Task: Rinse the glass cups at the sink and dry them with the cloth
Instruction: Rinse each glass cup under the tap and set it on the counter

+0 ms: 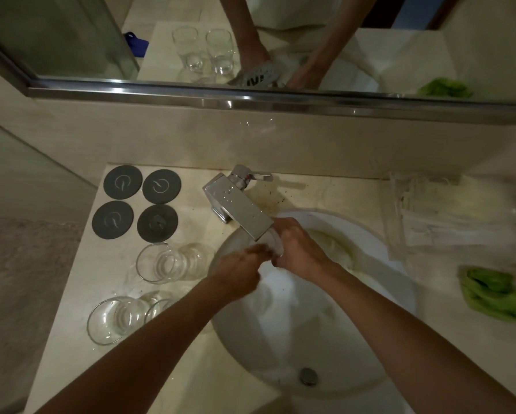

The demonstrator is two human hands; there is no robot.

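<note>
A clear glass cup (273, 245) is held under the spout of the chrome faucet (239, 204), over the white sink (394, 255). My right hand (298, 249) grips the cup from the right. My left hand (239, 273) touches it from the left, blurred, fingers at its rim. On the counter left of the sink stand more glass cups: one (161, 262) near the faucet, one (113, 319) closer to me, and a third (161, 307) partly hidden by my left forearm. A green cloth (496, 294) lies crumpled on the counter at the right.
Several dark round coasters (141, 203) lie at the back left of the counter. Clear plastic packaging (448, 210) sits at the back right. A mirror (250, 40) runs above the backsplash. The sink's drain (309, 376) is near me.
</note>
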